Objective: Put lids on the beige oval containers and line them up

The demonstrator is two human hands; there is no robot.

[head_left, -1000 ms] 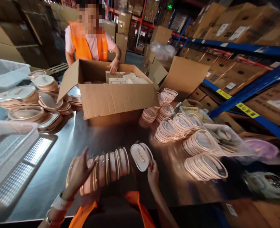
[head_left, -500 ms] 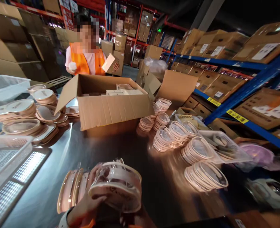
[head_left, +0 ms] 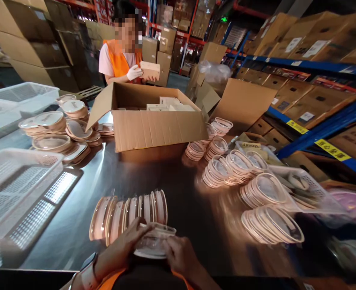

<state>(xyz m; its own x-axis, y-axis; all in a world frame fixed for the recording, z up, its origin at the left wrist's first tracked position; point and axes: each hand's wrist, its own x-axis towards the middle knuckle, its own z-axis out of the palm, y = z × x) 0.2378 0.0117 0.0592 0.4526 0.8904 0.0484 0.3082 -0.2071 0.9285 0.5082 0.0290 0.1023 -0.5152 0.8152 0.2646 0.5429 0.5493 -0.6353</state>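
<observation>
A warehouse packing floor: blue-and-red steel racking [head_left: 323, 121] stacked with labelled cardboard cartons [head_left: 299, 44] lines the aisles, while a worker in an orange safety vest [head_left: 119, 60] stands across a steel table [head_left: 172, 177] bearing an open shipping box [head_left: 154, 121], white plastic crates [head_left: 17, 181] and stacks of lids [head_left: 265, 189].

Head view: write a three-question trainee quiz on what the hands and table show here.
1. True or false: both hands hold one clear lid.
2. The row of lids beyond the hands is: A) standing on edge, B) lying flat, C) inside the box.
3. What does the co-worker's gloved hand hold?

Key: 1 true; 2 A; 3 a small carton, above the open box.
</observation>
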